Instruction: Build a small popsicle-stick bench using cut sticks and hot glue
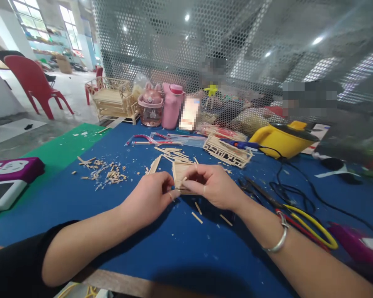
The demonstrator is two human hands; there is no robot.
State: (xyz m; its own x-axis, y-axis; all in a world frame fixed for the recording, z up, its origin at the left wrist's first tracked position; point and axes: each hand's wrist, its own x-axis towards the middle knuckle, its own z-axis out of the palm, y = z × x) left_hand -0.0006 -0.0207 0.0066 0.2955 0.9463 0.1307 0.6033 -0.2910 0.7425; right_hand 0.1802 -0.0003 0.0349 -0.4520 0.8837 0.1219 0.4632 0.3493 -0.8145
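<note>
A small panel of wooden sticks (179,169) rests on the blue mat in front of me. My left hand (157,188) is closed at its near left corner, thumb and forefinger against the edge. Over its front right part, my right hand (216,186) pinches what looks like a short wooden stick (184,180), its fingers hiding much of the panel. Several cut stick pieces (197,217) lie just nearer to me. Behind the panel is a heap of longer sticks (174,155).
Scraps (112,174) lie left. A stick-built frame (227,151) with a blue glue gun (240,144) stands back right, near a yellow watering can (282,140). Scissors (311,225) and a black cable (279,182) lie right. Pink bottles (172,106) and a larger stick model (113,99) stand behind.
</note>
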